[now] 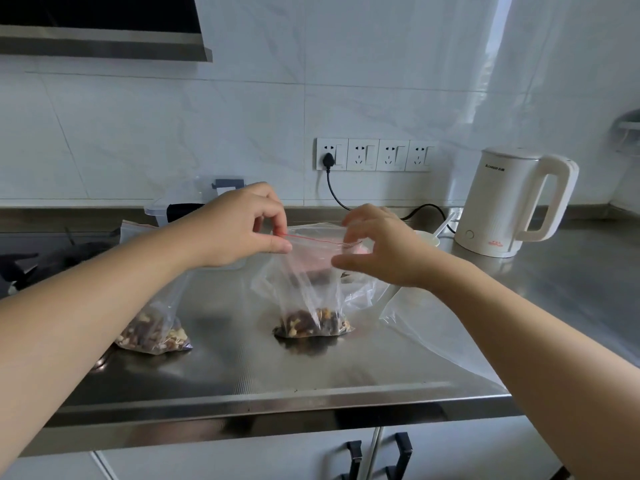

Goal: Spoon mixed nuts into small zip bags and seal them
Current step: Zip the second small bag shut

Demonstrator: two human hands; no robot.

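Now the sealing is on: the left hand (pixel 242 225) pinches the left end of the red zip strip (pixel 311 239) between thumb and forefinger, holding the middle bag (pixel 304 282) upright by its mouth, its load of mixed nuts (pixel 313 325) sagging at the bottom and resting on the steel surface (pixel 242 358) straight below those fingers. The right hand (pixel 377 251) hovers at the other end of the strip, fingers loosely curled above and thumb reaching in below; whether it actually has the plastic pinched I cannot tell, as the clear film hides the contact. What matters here is the strip's long axis: it runs left to right, stretching from the left fingertips towards the right ones, so the closing press looks set to travel along that line, and the left hand, already clamped on, is the anchor. Out beyond the left forearm stands another bag of nuts (pixel 152 327), partly hidden, so its zip cannot be read. Under the right forearm lies an empty bag (pixel 436 337), flat on the surface. Past the right fingers a white bowl (pixel 427 239) with a spoon (pixel 443 225) waits beside the kettle (pixel 509 202); past the left ones sits a clear container (pixel 194 202).
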